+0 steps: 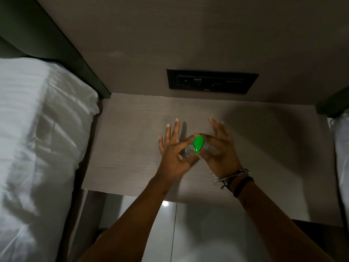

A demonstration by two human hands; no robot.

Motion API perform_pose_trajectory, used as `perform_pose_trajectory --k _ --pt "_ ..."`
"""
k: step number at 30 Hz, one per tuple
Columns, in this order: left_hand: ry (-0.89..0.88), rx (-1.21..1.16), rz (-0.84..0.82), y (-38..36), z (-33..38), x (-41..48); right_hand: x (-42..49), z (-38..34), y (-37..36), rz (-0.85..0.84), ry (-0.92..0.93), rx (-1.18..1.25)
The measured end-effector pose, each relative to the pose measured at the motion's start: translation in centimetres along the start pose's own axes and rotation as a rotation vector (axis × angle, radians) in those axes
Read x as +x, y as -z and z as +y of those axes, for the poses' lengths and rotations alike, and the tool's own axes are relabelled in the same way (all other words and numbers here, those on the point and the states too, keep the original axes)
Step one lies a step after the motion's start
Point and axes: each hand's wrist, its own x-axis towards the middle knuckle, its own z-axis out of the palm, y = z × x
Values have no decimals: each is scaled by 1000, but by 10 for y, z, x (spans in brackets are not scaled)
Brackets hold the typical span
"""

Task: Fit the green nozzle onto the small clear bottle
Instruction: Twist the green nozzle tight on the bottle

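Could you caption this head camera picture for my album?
Two hands, left hand and right hand, press a green nozzle onto a small clear bottle.

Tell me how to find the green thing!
Look at the grey wooden table between the two white beds, below the black socket panel. Two hands meet over its middle, the left hand and the right hand. Between their fingers sits the green nozzle atop a clear bottle, the only bright colour there.
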Motion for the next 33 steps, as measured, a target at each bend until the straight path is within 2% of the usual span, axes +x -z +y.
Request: perform_pose_trajectory --k 3,5,8,10,14,17,20,22,25,27,30,33 --pt "11 -25 27 -1 1 -1 7 -2 -1 101 -49 -112" --pt "22 -31 46 -2 1 -1 7 -6 -2 47 -88 -106" --pt "27 -37 7 0 -1 1 5 -5 -2 -56 -15 -55" --pt "36 -35 -28 2 0 2 5 -10 -1 6 4 -30" --pt "62 -8 -69 4 4 3 7 -22 -12 204 -139 -139" --pt "56 -20 -79 6 5 4 6 -18 -15 129 -178 -59" --pt "64 -64 -100 7 3 5 4 -8 -10 20 -33 -34" --pt "54 -53 -103 6 2 6 4 -8 -8 70 -7 -44" --pt "44 -43 -82 5 2 5 5 -17 -13 220 -69 -102" --pt "44 -35 -81 4 3 5 4 -21 -18 259 -139 -76" --pt "57 -23 -112 8 3 8 2 -14 -15 147 -187 36" --pt "57 -71 -143 11 3 11 2 -5 -7 48 -76 6"
